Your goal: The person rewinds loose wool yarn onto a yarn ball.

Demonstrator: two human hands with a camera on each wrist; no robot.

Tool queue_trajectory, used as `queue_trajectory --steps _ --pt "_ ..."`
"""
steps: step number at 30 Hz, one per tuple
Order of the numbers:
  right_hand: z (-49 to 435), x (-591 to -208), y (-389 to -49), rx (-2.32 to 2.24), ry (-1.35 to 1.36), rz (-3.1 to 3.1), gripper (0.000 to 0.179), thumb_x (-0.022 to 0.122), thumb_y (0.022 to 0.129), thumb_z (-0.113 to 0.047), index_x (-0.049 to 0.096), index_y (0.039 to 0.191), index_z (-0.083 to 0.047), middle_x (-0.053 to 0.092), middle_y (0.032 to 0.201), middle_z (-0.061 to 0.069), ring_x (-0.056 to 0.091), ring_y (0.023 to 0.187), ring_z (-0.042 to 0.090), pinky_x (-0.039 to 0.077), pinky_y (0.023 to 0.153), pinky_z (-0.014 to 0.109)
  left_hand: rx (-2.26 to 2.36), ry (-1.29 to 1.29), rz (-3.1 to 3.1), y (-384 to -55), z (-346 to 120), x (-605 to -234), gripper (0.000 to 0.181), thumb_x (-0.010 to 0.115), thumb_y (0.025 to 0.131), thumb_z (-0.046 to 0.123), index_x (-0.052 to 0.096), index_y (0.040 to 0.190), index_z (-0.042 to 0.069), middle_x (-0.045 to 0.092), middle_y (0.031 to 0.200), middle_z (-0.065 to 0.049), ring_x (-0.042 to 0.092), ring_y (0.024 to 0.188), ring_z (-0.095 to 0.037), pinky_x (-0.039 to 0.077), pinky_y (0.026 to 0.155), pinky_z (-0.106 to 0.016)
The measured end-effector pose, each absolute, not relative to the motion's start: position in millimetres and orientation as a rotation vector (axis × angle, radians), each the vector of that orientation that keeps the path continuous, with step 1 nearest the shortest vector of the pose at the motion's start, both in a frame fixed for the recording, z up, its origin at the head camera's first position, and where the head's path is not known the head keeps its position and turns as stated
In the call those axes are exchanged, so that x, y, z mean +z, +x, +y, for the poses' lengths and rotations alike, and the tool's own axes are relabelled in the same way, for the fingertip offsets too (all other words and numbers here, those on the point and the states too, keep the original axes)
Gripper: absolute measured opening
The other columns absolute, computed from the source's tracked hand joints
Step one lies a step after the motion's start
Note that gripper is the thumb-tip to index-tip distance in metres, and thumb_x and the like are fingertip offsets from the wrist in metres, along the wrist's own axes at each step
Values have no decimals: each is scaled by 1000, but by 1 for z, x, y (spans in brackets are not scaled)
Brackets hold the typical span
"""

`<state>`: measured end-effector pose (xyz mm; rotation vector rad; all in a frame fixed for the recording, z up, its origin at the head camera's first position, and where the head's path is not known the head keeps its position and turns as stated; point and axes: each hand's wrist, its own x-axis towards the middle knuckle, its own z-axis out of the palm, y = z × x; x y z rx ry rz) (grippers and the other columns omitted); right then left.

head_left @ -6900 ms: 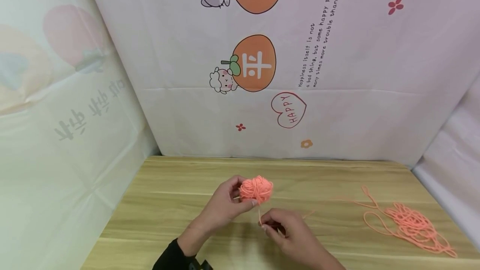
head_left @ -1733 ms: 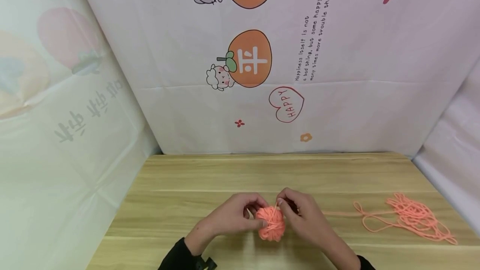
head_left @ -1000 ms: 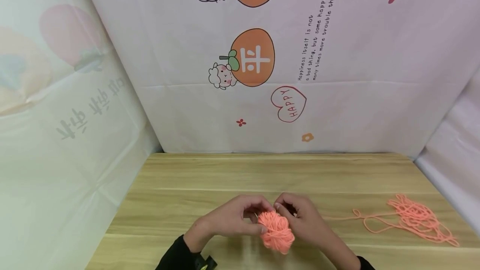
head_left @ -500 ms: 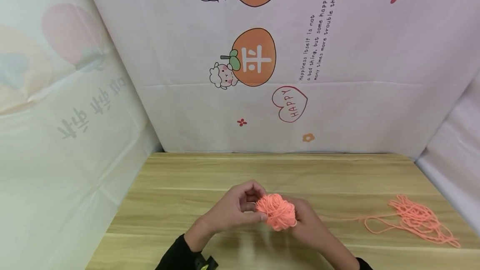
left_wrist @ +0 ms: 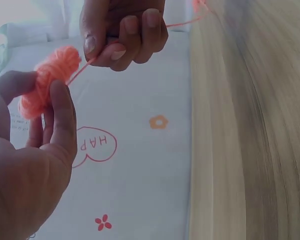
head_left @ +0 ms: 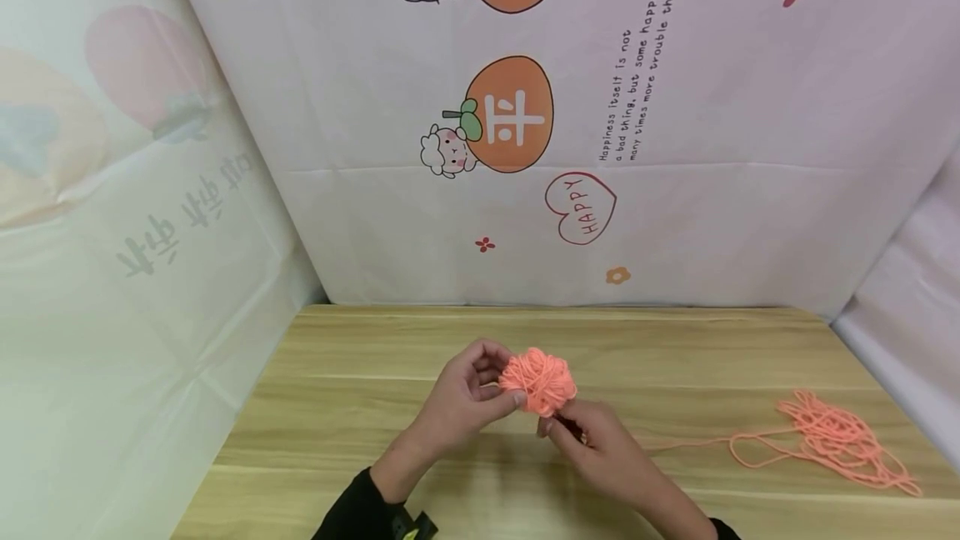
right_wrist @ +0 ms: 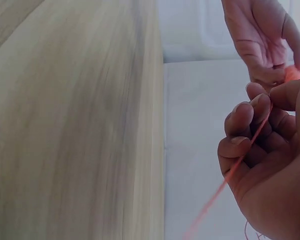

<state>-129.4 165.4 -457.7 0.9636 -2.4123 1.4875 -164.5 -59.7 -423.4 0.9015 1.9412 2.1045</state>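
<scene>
Since half a second ago, the ball of yarn [head_left: 538, 382] has risen toward the far edge of the table [head_left: 360, 373], and the right hand [head_left: 603, 448] has come from behind it to its near side. It is held over the middle of the table, well apart from the left and right edges. The left hand [head_left: 459, 400] has its grip pinched on the ball, thumb on the near side and fingers around the back. Just beside the ball, the right hand's grip pinches a strand [left_wrist: 81, 72] between thumb and forefinger; in the left wrist view that strand runs straight from ball to fingers. It passes through the curled fingers and trails over the table to a loose pile of yarn [head_left: 836, 440], which lies in flat, tangled loops near the right edge. One wide loop of it reaches toward the middle. A black sleeve [head_left: 356, 508] covers the left forearm. Along the far edge hangs a white cloth [head_left: 712, 232] printed with orange fruits, small animals, flowers and a HAPPY heart.
</scene>
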Motion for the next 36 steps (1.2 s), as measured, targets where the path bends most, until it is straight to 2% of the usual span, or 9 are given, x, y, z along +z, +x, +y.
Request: queue_trajectory --steps 6,10,16,21,25,30,33,36 --pt "163 -454 -125 1518 935 -2469 17 55 100 -19 62 87 -28 50 68 -11 43 58 2 40 47 18 2113 817 2067 -166 -60 -426 36 73 87 13 53 116 6 57 106 -15 61 93 -27 56 80 -37" --pt "161 -452 -123 1513 919 -2496 18 56 99 -22 60 84 -29 48 66 -12 42 56 2 39 46 18 2043 798 2198 -160 -58 -419 34 72 86 9 54 115 6 58 107 -12 60 93 -28 56 75 -37" --pt "158 -445 -121 1481 990 -2455 18 57 98 -12 58 85 -24 46 66 -10 39 55 1 38 43 20 1859 790 2370 -152 -56 -409 31 71 86 6 58 115 6 62 105 -9 60 92 -26 55 70 -36" --pt "156 -429 -115 1505 992 -2436 18 58 97 -6 61 87 -21 47 66 -7 39 56 1 38 43 22 1751 803 2393 -159 -55 -424 30 71 88 16 59 115 16 63 104 0 60 94 -18 55 71 -32" --pt "156 -428 -116 1474 985 -2427 18 60 95 -5 63 89 -21 48 68 -8 41 57 2 39 44 22 1729 821 2366 -164 -56 -436 29 72 88 23 58 114 22 63 104 3 61 95 -15 55 72 -31" --pt "162 -442 -124 1451 936 -2455 18 61 96 -10 63 89 -27 50 67 -11 42 56 3 39 45 20 1686 842 2351 -164 -57 -438 29 72 88 21 58 113 22 62 105 4 61 96 -14 56 74 -32" --pt "165 -444 -126 1478 915 -2471 16 59 98 -15 64 89 -28 51 67 -11 42 56 3 39 45 19 1654 859 2335 -160 -56 -433 28 71 88 17 58 113 18 62 107 3 61 96 -15 55 74 -31" --pt "166 -443 -126 1493 916 -2463 14 58 98 -17 66 90 -26 53 67 -10 42 55 3 39 45 19 1644 890 2314 -155 -55 -422 29 70 88 9 58 114 11 63 107 -3 61 95 -18 56 74 -32"
